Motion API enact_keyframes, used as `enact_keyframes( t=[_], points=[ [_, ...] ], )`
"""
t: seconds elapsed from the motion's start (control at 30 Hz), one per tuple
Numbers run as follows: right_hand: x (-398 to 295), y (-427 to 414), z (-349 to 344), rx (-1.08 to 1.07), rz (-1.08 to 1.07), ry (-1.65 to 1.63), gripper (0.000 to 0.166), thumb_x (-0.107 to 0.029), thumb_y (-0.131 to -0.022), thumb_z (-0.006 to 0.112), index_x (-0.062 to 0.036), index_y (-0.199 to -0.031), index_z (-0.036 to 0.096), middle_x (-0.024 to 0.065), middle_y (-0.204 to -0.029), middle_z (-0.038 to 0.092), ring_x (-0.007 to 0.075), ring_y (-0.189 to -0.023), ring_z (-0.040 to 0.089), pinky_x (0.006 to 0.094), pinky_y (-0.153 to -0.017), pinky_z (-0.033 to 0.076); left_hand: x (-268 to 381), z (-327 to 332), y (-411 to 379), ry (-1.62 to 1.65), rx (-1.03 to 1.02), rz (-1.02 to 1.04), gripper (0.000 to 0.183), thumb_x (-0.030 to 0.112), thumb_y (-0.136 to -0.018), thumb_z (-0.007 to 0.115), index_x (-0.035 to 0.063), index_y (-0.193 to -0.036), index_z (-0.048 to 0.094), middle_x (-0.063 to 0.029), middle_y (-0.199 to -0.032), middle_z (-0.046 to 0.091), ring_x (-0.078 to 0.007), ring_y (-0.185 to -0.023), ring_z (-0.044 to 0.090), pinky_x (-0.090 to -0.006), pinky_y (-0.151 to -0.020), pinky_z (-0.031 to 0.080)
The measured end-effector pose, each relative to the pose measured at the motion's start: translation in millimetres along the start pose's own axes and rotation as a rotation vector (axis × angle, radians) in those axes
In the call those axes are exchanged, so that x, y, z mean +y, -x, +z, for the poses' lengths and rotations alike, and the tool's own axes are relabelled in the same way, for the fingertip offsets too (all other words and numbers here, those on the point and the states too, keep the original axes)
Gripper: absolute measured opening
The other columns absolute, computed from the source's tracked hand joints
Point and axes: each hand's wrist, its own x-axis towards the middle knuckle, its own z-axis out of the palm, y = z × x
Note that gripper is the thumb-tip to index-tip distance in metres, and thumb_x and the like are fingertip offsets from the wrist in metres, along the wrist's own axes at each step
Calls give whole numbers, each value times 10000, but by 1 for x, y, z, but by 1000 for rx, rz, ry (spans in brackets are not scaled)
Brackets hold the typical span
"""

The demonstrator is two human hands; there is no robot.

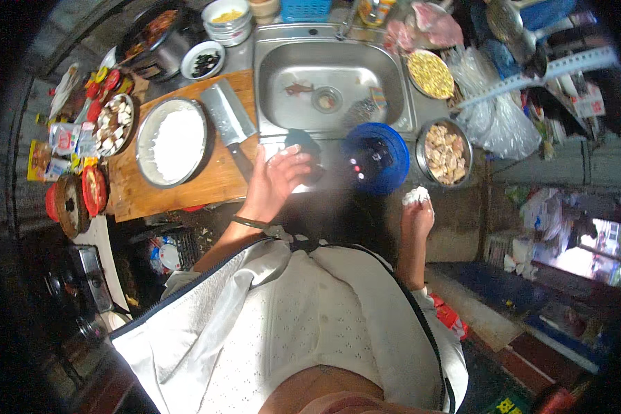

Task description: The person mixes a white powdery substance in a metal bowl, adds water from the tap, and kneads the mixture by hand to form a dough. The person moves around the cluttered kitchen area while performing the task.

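Observation:
My left hand (279,173) is held with fingers apart over the sink's front ledge, white powder on its fingertips. It holds nothing. Just left of it, a cleaver (227,111) with a dark handle lies on the wooden cutting board (126,194). A metal basin of white powder (180,139) sits on the same board. My right hand (417,220) has curled fingers thickly coated in white; whether anything is inside is hidden. It is below a metal bowl of raw meat pieces (446,155), apart from it. Between my hands stands a blue plastic basin (397,165).
A steel sink (289,62) holds reddish scraps and a scouring pad. Yellow pieces fill a bowl (430,74) beside raw meat (437,26). At left are a bowl of white and brown cubes (114,124), a dark pot (157,59) and a bowl of black pieces (202,59).

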Motion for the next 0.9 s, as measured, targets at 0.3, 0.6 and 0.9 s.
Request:
enact_keyframes(
  t=[0.3, 0.6, 0.9],
  points=[
    [36, 28, 102, -254, 219, -2, 171, -68, -860, 393, -2, -931, 534, 75, -803, 538, 177, -706, 507, 291, -642, 423, 59, -110, 71, -30, 547, 133, 536, 560, -852, 447, 55, -1028, 482, -91, -937, 580, -178, -752, 582, -277, -703, 455],
    [70, 59, 167, -358, 250, 121, 136, -37, -844, 434, 9, -935, 525, 82, -796, 553, 191, -681, 533, 303, -616, 444, 116, -244, 63, 101, 844, 569, 233, 298, -821, 602, 76, -797, 536, 9, -545, 453, -95, -402, 384, -219, -327, 271],
    [49, -1, 186, -467, 222, 193, 176, -36, -867, 406, -10, -979, 539, 49, -784, 570, 118, -629, 527, 228, -558, 454, 150, -140, 69, -83, 861, 663, 69, 113, -803, 557, 66, -791, 508, 24, -579, 478, -45, -417, 384, -179, -371, 294]
  ],
)
